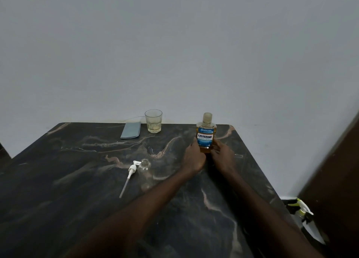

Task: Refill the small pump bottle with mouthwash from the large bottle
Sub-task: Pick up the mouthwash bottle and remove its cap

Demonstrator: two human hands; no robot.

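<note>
The large mouthwash bottle [206, 133], amber liquid with a blue Listerine label and a clear cap, stands upright near the table's far right. My left hand [194, 157] holds its lower left side and my right hand [221, 156] holds its lower right side, fingers curled round the base. The small clear pump bottle [144, 175] stands open-necked near the middle of the table, partly hidden by my left forearm. Its white pump head with the long tube [129, 175] lies on the table just left of it.
A drinking glass [153, 121] with a little pale liquid stands at the table's far edge, and a grey folded cloth [131, 130] lies left of it. The dark marbled table [77, 180] meets a plain wall. A bin with a white liner [303, 215] sits on the floor, right.
</note>
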